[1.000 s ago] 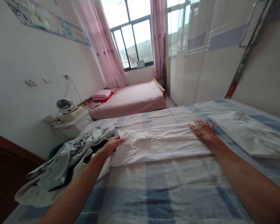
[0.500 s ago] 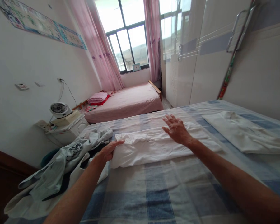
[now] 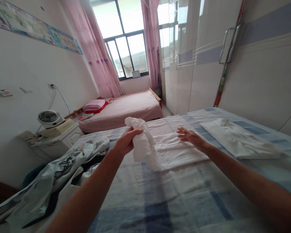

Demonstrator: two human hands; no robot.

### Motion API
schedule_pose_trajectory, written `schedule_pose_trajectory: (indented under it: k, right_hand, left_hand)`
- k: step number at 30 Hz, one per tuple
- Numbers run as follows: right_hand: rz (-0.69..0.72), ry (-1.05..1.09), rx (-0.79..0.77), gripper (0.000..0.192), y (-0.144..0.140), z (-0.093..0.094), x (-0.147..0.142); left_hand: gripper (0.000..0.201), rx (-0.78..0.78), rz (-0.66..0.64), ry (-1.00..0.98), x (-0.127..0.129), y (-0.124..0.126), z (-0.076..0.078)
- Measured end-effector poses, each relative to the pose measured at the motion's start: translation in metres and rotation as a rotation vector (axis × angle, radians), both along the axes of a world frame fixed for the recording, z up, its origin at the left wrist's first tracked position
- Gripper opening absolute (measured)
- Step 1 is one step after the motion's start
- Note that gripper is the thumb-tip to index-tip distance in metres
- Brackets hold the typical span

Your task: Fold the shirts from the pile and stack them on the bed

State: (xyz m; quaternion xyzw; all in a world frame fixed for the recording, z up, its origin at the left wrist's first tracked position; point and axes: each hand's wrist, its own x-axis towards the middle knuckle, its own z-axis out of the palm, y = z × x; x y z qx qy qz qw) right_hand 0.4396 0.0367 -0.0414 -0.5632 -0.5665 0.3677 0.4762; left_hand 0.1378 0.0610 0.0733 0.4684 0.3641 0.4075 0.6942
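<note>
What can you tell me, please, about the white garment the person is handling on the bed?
The white garment is thin, soft cloth, plain and a little creased. Most of it lies flat in a folded strip on the blue checked bedsheet. Its left end is lifted off the bed and bunched in the left hand, hanging in loose folds above the flat part. The right hand rests open on the flat part, pressing it down. A second folded white garment lies apart to its right.

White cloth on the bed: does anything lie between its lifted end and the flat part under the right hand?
Nothing visible does. The left hand holds the cloth end above bare cloth; the right hand presses farther right.
</note>
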Motion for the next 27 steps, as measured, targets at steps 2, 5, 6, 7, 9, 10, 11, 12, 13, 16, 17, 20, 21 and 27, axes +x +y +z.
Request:
schedule_pose_trajectory:
  k: [2, 5, 6, 7, 9, 10, 11, 12, 13, 16, 17, 20, 21, 27]
  right_hand:
    - [-0.033, 0.23, -0.143, 0.057, -0.012, 0.001, 0.023]
    - [-0.055, 0.56, -0.281, 0.05, -0.025, 0.0, 0.042]
    - [-0.05, 0.626, -0.287, 0.047, -0.028, 0.0, 0.045]
    - [-0.046, 0.675, -0.283, 0.046, -0.03, -0.001, 0.047]
    - [-0.049, 0.702, -0.279, 0.047, -0.032, -0.001, 0.049]
    - [-0.043, 0.677, -0.275, 0.047, -0.033, -0.001, 0.048]
    - [-0.031, 0.627, -0.268, 0.046, -0.033, -0.002, 0.048]
    - [-0.014, 0.558, -0.254, 0.045, -0.034, -0.003, 0.047]
    - [0.001, 0.473, -0.233, 0.044, -0.034, -0.004, 0.046]
    - [-0.004, 0.207, -0.14, 0.056, -0.032, -0.006, 0.042]
    - [-0.03, 0.132, -0.12, 0.062, -0.031, -0.007, 0.041]
    - [-0.13, -0.044, -0.073, 0.076, -0.025, -0.005, 0.042]
    - [-0.156, -0.105, -0.052, 0.077, -0.022, -0.003, 0.043]
    - [-0.435, -0.83, 0.078, 0.062, -0.022, 0.01, 0.048]
  left_hand:
    - [0.027, 0.051, -0.086, -0.02, 0.04, 0.002, 0.004]
    - [0.026, 0.09, -0.255, 0.051, 0.099, 0.005, -0.002]
    - [0.028, 0.107, -0.288, 0.122, 0.114, 0.006, -0.008]
    - [0.031, 0.141, -0.294, 0.21, 0.126, 0.008, -0.015]
    - [0.033, 0.271, -0.232, 0.384, 0.138, 0.01, -0.032]
    - [0.032, 0.357, -0.175, 0.46, 0.138, 0.011, -0.041]
    - [0.029, 0.446, -0.119, 0.528, 0.135, 0.012, -0.051]
    - [0.026, 0.533, -0.079, 0.584, 0.129, 0.011, -0.06]
    - [0.025, 0.61, -0.047, 0.624, 0.121, 0.01, -0.069]
    - [0.028, 0.777, -0.004, 0.644, 0.095, 0.001, -0.091]
    - [0.031, 0.821, -0.016, 0.641, 0.088, -0.003, -0.097]
    - [0.041, 0.952, -0.097, 0.722, 0.075, -0.016, -0.108]
    - [0.044, 0.995, -0.14, 0.776, 0.075, -0.02, -0.111]
    - [0.055, 1.165, -0.3, 0.971, 0.081, -0.029, -0.125]
